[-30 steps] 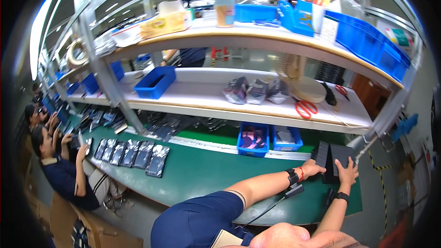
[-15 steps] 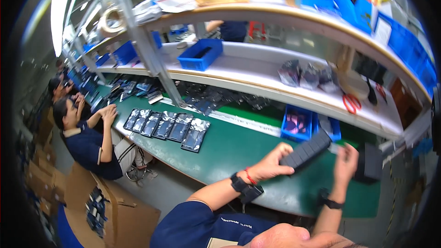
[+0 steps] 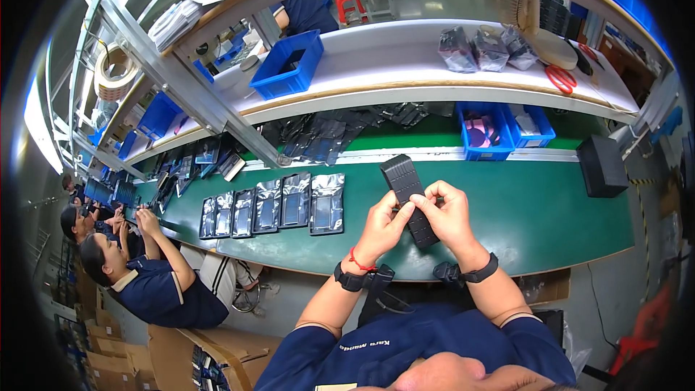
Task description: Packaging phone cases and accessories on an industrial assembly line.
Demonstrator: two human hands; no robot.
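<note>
A long black ridged block [image 3: 411,199], made of several segments along its length, is held slantwise over the green table in front of me. My left hand [image 3: 384,228] grips its left side, thumb laid on the face. My right hand [image 3: 447,219] holds the right side, and its thumb presses on the face near the left thumb. Fingers behind the block are hidden. To the left of my hands lies a row of several black trays [image 3: 327,206] wrapped in clear, shiny plastic.
Blue bins [image 3: 486,152] stand at the table's back, below a white shelf [image 3: 391,43]. At the right end sits a black box [image 3: 602,166]. Bagged dark parts [image 3: 318,141] are heaped behind the wrapped trays. A co-worker [image 3: 156,282] sits at the left.
My right hand has come left from near the black box and taken hold of the ridged block. My left hand has brought the block left and turned it more upright. The view has shifted.
</note>
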